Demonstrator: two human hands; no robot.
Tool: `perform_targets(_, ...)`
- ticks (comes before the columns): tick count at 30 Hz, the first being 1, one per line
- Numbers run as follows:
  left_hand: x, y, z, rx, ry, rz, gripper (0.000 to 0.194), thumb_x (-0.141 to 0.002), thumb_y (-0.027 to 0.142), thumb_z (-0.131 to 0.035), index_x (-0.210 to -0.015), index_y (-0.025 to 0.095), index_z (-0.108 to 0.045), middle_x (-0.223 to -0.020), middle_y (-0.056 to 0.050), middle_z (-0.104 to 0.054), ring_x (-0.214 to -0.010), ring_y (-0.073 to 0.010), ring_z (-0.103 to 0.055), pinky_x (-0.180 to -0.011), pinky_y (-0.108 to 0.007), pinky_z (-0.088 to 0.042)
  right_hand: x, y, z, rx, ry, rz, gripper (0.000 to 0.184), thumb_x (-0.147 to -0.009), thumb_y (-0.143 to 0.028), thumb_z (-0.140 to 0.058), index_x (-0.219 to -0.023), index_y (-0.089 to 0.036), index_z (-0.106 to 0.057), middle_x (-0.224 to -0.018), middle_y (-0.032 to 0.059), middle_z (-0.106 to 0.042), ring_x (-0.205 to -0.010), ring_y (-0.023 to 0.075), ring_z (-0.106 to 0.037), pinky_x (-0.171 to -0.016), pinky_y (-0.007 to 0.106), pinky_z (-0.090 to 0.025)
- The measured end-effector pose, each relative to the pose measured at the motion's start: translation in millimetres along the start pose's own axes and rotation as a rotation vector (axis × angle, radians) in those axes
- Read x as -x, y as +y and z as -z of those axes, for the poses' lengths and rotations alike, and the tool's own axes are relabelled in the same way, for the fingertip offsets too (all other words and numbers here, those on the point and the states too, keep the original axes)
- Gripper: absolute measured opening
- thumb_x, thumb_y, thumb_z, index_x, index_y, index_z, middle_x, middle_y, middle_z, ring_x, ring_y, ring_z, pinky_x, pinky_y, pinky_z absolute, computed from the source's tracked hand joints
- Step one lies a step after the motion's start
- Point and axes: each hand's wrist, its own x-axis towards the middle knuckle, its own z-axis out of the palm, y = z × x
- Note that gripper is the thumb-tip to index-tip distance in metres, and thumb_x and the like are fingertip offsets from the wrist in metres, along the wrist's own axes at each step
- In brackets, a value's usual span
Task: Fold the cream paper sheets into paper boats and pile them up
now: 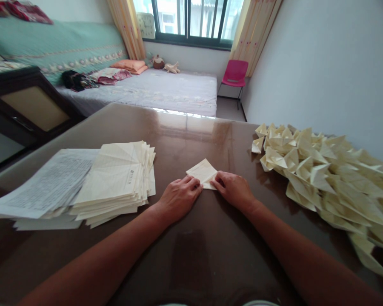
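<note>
A small folded sheet of cream paper (203,171) lies on the brown glossy table (191,238) between my hands. My left hand (181,193) presses on its left corner, fingers bent and held together. At the right edge, my right hand (234,187) pinches the paper between thumb and curled fingers. One corner of the paper points away from me, and a fold line shows near its lower right side. The fingertips hide parts of both lower edges.
To the left are a stack of cream sheets (111,174) and printed white pages (51,182). A large heap of folded paper boats (325,174) covers the right side. Beyond the table stand a bed (178,91), a pink chair (235,73) and a dark cabinet (28,106).
</note>
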Motion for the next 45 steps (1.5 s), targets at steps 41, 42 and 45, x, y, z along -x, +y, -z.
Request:
perform_targets(41,-2.9,-19.5,-17.2,0.240,0.208,0.216,0.051,-0.087,0.025,-0.052,-0.137,0.021,-0.043,-0.148,-0.012,-0.035,-0.122,-0.0264,-0.047,-0.105,-0.046,-0.041,10.9,-15.5,19.8,0.283,-0.070,0.199,0.026,-0.094,-0.016,-0.043,-0.114,-0.019,-0.060,-0.119,0.0099,-0.061,-0.104,0.0233,-0.055,-0.079,0.033,-0.044)
perform_targets(42,-2.4,-18.3,-14.6,0.285,0.212,0.216,0.051,-0.086,0.025,-0.054,-0.137,0.022,-0.044,-0.147,-0.011,-0.035,-0.119,-0.0251,-0.050,-0.104,-0.044,-0.041,8.3,-10.2,18.0,0.263,-0.051,0.204,0.027,-0.094,-0.015,-0.044,-0.115,-0.018,-0.060,-0.120,0.0101,-0.060,-0.107,0.0237,-0.054,-0.082,0.033,-0.043)
perform_targets(45,-1.5,-13.5,-8.4,0.479,0.180,0.211,0.055,-0.083,0.024,-0.059,-0.136,0.025,-0.043,-0.146,-0.009,-0.035,-0.099,-0.0177,-0.060,-0.092,-0.036,-0.052,0.9,4.6,10.8,0.161,-0.008,0.224,0.030,-0.093,-0.011,-0.043,-0.116,-0.017,-0.061,-0.121,0.0098,-0.061,-0.110,0.0221,-0.051,-0.091,0.033,-0.041)
